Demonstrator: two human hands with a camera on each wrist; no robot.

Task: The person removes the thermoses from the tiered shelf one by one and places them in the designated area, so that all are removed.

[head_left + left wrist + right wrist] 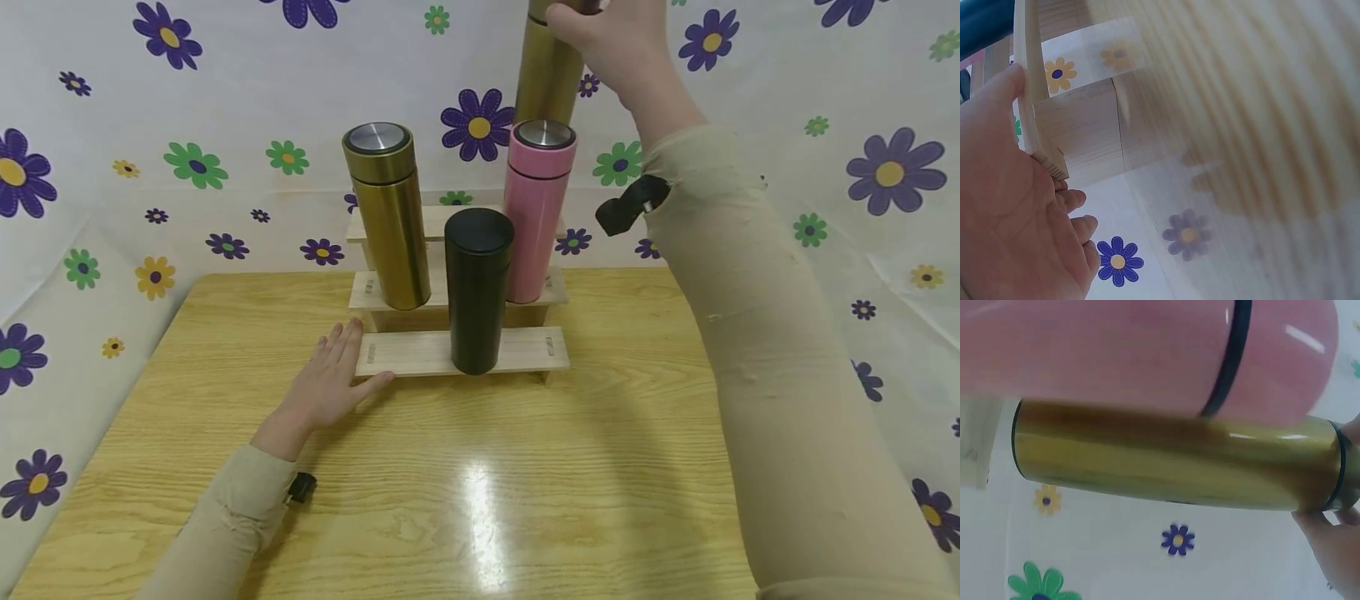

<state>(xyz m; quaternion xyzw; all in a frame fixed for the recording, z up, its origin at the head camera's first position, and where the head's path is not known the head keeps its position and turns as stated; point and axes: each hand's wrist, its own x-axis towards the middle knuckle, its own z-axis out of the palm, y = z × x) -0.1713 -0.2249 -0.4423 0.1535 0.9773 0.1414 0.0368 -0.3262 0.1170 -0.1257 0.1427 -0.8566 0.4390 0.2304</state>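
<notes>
High at the back, my right hand (626,46) grips a gold thermos (551,75) around its cap. In the right wrist view that thermos hangs apart from the pale wood at the left edge; in the head view the pink thermos (540,212) hides its base. My left hand (322,383) rests against the left end of the lowest step of a wooden stepped rack (408,352), fingers extended, thumb along the front edge. A second gold thermos (390,225) and the pink one stand on the middle step. On the lowest step stands a black thermos (476,292).
The rack stands toward the back of a wood-grain table (420,483). Behind and beside it hangs a white cloth (247,67) printed with flowers. Black wrist cameras sit at both sleeves, the right one (633,204) just right of the pink thermos in the head view.
</notes>
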